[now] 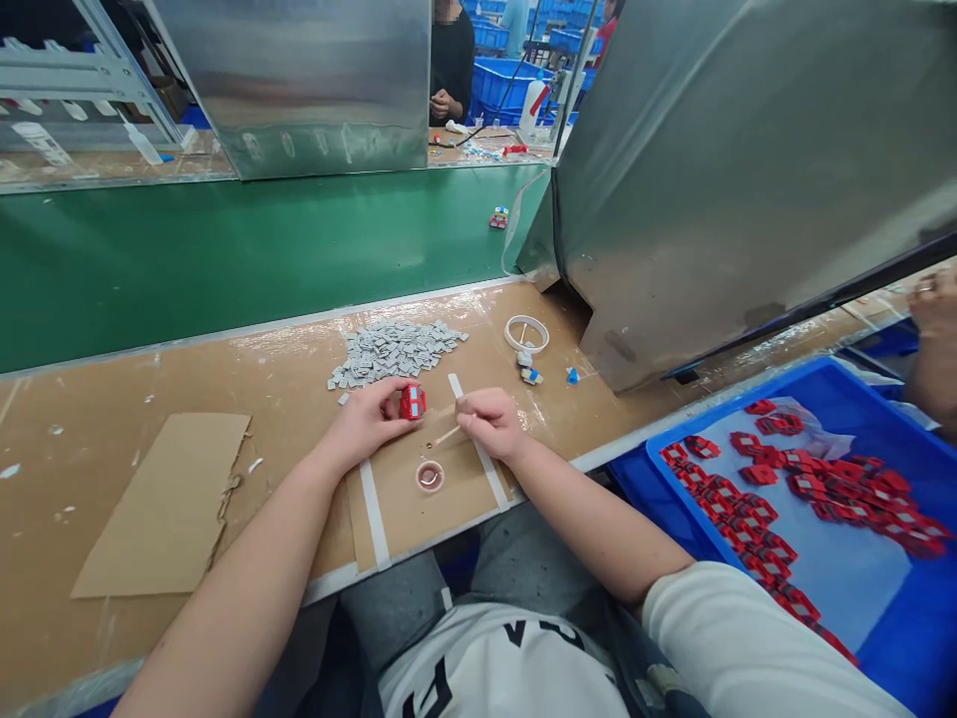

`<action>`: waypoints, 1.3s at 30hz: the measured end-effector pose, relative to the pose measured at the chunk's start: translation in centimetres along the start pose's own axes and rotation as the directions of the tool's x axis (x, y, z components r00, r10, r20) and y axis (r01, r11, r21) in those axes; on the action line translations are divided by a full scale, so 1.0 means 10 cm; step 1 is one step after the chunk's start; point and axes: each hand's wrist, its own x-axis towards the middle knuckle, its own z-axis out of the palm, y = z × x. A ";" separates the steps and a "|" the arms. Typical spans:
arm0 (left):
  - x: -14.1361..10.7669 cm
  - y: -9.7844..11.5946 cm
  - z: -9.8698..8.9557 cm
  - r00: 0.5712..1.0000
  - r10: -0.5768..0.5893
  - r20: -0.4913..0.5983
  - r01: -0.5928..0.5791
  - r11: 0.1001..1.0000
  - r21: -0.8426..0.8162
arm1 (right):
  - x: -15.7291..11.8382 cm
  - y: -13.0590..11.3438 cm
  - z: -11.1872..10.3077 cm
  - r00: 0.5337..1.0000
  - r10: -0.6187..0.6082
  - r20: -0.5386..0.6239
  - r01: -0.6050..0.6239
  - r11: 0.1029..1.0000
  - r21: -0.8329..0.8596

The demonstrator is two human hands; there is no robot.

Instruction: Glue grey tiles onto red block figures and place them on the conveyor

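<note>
Between the thumb and fingers of my left hand [372, 421] is a small red toy car [413, 401] with pale blue windows. My right hand [489, 423] pinches a thin light-coloured stick [447, 436], its tip pointing down and left toward the car and a small round cup [430, 477]. The cup holds something reddish-brown and stands on a taped cardboard sheet [404, 524] in front of me. Just beyond my left hand lies a heap of flat grey pieces [396, 349].
At right, a blue bin [826, 379] holds many red toy cars [755, 519] on a white sheet. A tape roll [526, 334] and small blue bits [572, 375] lie toward the back. Loose cardboard [168, 504] lies left. Metal panels [336, 90] stand behind; another person's hand [934, 309] shows far right.
</note>
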 end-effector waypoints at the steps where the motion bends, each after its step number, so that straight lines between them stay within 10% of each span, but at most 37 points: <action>1: 0.00 0.01 0.00 1.000 -0.010 0.010 0.009 1.000 0.005 | 0.01 0.02 0.00 0.993 0.039 -0.108 -0.041 0.999 -0.021; 4: 0.00 0.03 0.00 0.999 -0.028 0.030 0.028 1.000 0.014 | 0.04 0.06 0.03 0.961 0.108 -0.254 -0.124 0.991 -0.051; 29: 0.00 0.11 -0.01 0.996 -0.080 0.028 0.078 0.994 0.075 | 0.09 0.11 0.07 0.972 0.040 -0.232 -0.069 0.990 -0.121; 33: 0.00 0.12 -0.03 0.996 -0.088 0.025 0.087 0.995 0.039 | 0.05 0.03 -0.01 0.996 -0.037 0.076 0.037 0.999 0.003; 36: 0.00 0.10 -0.03 0.997 -0.075 -0.024 0.075 0.997 -0.006 | 0.02 -0.02 0.00 0.914 -0.136 0.382 0.138 0.990 0.023; 39: 0.00 0.07 -0.02 0.993 -0.064 -0.095 0.059 0.996 -0.060 | 0.01 -0.02 0.03 0.880 -0.149 0.450 0.185 0.982 -0.036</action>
